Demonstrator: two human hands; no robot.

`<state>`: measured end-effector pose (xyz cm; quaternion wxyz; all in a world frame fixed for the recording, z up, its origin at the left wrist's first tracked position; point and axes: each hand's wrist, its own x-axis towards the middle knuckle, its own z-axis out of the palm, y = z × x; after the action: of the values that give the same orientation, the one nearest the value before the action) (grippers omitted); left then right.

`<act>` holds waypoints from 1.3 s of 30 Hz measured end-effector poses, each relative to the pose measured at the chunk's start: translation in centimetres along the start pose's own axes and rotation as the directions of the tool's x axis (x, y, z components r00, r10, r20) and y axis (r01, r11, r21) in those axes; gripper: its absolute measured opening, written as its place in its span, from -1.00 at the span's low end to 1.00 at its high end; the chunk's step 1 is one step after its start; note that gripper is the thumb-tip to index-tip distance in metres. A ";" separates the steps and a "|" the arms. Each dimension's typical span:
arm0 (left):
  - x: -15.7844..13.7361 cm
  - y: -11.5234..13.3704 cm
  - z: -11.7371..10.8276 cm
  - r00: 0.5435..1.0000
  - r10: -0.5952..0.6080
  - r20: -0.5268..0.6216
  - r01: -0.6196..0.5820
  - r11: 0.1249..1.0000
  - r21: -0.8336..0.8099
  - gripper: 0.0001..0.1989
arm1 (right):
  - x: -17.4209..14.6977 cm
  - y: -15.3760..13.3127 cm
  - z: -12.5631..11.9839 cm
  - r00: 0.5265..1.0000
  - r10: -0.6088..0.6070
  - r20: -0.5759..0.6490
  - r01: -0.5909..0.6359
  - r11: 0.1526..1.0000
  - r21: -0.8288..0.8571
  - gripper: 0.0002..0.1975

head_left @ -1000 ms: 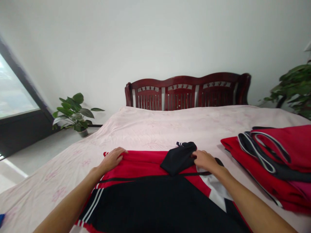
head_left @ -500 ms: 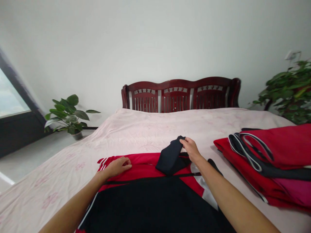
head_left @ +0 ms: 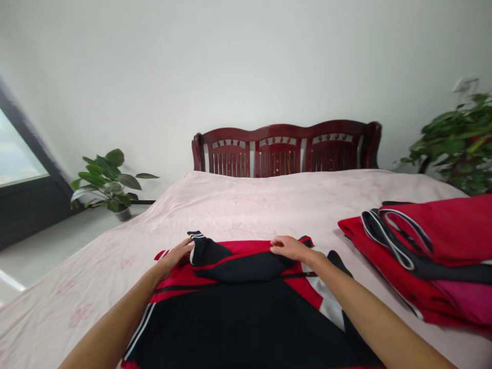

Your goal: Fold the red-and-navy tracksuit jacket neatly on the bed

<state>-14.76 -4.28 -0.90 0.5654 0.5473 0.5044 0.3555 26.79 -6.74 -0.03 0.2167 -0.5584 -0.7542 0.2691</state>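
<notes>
A black and red jacket (head_left: 238, 323) with white stripes and grey-white patches lies spread on the bed in front of me. Across its far part runs a dark sleeve (head_left: 246, 266) with red piping and a white-striped cuff. My left hand (head_left: 177, 257) is at the cuff end, its fingertips partly hidden by the cloth and seemingly gripping it. My right hand (head_left: 289, 248) has curled fingers pinching the fabric near the sleeve's other end.
Folded red, dark and magenta clothes (head_left: 434, 246) are stacked at the right on the pink floral bedsheet (head_left: 96, 287). Beyond the bed stands a dark red wooden headboard (head_left: 279, 136). Potted plants (head_left: 109, 179) flank the bed at left and right.
The dark sleeve, bunched and lifted in my right hand before, now lies stretched leftward across the jacket. My right hand has come down; my left hand has shifted slightly left to the cuff.
</notes>
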 end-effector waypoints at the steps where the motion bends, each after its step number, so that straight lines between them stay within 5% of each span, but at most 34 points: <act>1: 0.0 -0.1 -0.1 0.999 -0.042 -0.008 0.041 0.994 -0.100 -0.26 | -0.6 0.8 0.2 1.000 0.003 -0.015 -0.004 0.998 -0.067 -0.69; 5: 0.5 -0.7 -0.3 0.998 0.023 -0.059 -0.032 0.986 -0.164 0.02 | -1.9 1.4 0.0 0.997 -0.004 -0.083 -0.026 0.937 -0.350 -0.71; 9: 0.9 -1.1 -1.1 0.981 0.195 -0.002 -0.192 0.968 0.162 0.00 | -2.3 2.0 -0.7 0.996 -0.073 -0.057 0.054 0.959 -0.277 -0.90; 13: 1.0 -1.1 -1.1 0.940 0.333 0.071 -0.327 0.822 0.467 -0.09 | -3.1 3.8 -1.2 0.998 -0.054 -0.021 0.051 0.992 -0.116 -0.92; 18: 2.4 0.0 -0.5 0.957 0.287 -0.047 -0.167 0.674 0.720 0.02 | -4.0 4.5 -1.3 0.999 -0.042 -0.002 0.042 0.996 0.074 -0.90; 24: 4.6 1.5 -1.2 0.975 0.220 -0.021 -0.122 0.617 0.778 -0.37 | -5.0 4.5 -1.4 0.998 0.015 -0.068 -0.001 0.979 0.204 -0.86; 30: 4.2 2.1 -2.1 0.937 0.346 -0.046 -0.210 0.665 0.717 -0.80 | -5.6 5.2 -1.1 0.998 0.047 -0.043 -0.024 0.899 0.436 -0.74; 34: 3.1 2.8 -3.6 0.925 0.347 -0.154 -0.194 0.781 0.594 -0.67 | -5.2 5.5 -1.2 0.990 0.101 -0.103 -0.059 0.937 0.345 -0.68; 39: 1.8 2.8 -4.8 0.971 0.163 -0.174 -0.080 0.910 0.406 -0.47 | -4.4 5.8 -1.1 0.963 0.117 -0.242 -0.056 0.968 0.243 -0.66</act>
<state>-18.49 -0.86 2.01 0.3647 0.6414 0.5861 0.3349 32.92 -9.46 -3.09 0.3639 -0.5914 -0.6578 0.2918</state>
